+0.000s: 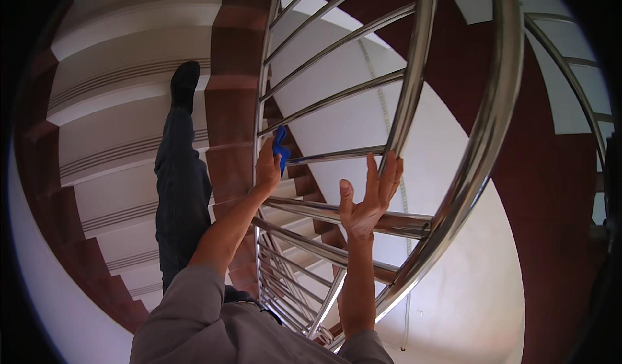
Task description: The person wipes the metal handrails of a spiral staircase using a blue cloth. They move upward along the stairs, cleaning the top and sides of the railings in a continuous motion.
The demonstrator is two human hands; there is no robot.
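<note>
A blue cloth [281,151] is gripped in my left hand [268,169], beside a thin metal baluster [340,155] of the stair railing, near its lower end. My right hand [371,196] has its fingers spread and holds nothing. Its fingertips are at the railing's upper metal rail [413,72], and its wrist lies over a thicker post [311,209]; whether the palm touches the metal cannot be told. The wide curved handrail [505,57] runs to the right of both hands.
Light stone steps [116,116] with dark grooved lines and red-brown edging [233,111] descend at the left. My leg in dark trousers [180,189] stretches over them, with a black shoe [185,84]. Through the railing, lower steps and a white wall [335,106] show.
</note>
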